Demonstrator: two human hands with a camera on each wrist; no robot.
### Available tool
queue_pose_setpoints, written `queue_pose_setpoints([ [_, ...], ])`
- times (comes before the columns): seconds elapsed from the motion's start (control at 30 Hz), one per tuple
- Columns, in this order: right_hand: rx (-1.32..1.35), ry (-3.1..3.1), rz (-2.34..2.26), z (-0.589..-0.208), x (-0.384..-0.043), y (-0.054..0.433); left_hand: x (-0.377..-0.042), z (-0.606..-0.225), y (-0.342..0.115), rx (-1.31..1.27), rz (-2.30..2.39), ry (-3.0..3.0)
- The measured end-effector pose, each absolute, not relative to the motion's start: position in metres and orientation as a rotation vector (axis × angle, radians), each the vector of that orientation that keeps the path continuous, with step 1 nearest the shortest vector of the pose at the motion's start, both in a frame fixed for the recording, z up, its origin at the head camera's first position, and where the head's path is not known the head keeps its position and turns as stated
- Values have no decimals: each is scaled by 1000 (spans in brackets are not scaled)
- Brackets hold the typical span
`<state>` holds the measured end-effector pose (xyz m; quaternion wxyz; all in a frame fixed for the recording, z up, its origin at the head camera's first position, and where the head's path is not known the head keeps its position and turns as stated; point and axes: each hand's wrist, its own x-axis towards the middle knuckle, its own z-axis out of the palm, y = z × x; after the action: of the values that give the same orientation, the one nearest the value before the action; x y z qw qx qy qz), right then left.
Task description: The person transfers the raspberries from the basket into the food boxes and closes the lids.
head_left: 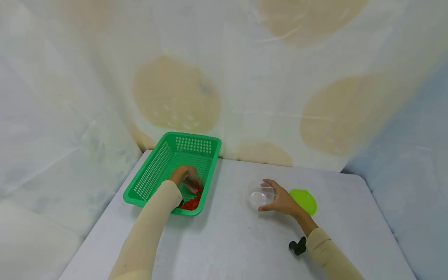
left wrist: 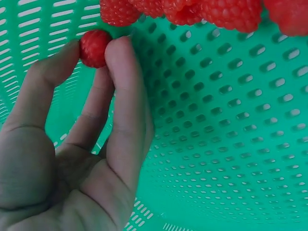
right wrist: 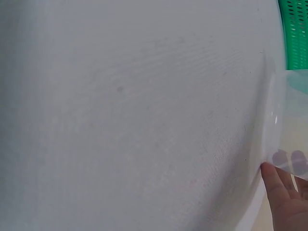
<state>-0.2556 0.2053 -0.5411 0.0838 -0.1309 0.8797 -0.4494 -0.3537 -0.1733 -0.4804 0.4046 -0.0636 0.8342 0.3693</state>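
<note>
Inside the green basket point(head_left: 207, 171), my left hand point(head_left: 187, 177) pinches a single raspberry point(left wrist: 95, 48) between thumb and fingertips, as the left wrist view shows. More raspberries point(head_left: 191, 203) lie together along the near right end of the basket, and some point(left wrist: 228, 14) line the top of the left wrist view. My right hand point(head_left: 280, 199) grips the side of a clear plastic container point(head_left: 258, 197) on the table, thumb on the near side, fingers on the far side. Through the container's wall point(right wrist: 294, 120) fingertips show in the right wrist view.
A lime-green round lid point(head_left: 308, 202) lies on the white table point(head_left: 231, 241) just beyond my right wrist. Patterned sheeting point(head_left: 245, 77) hangs behind the table and at both sides. A small black device point(head_left: 297, 246) sits at my right wrist.
</note>
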Motion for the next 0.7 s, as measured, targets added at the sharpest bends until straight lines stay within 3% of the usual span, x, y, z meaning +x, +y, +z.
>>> queue_pose_setpoints([
  [0.3,-384,2626,-1345,-541,-258,205,-364,-463,-184,-67,1181,2256],
  [0.53,-345,2632,-1311,-548,-270,203,-370,-443,-187,228,1589,2263],
  [0.7,-334,2642,-1309,-554,-279,202,-370,-430,-171,493,1550,2504],
])
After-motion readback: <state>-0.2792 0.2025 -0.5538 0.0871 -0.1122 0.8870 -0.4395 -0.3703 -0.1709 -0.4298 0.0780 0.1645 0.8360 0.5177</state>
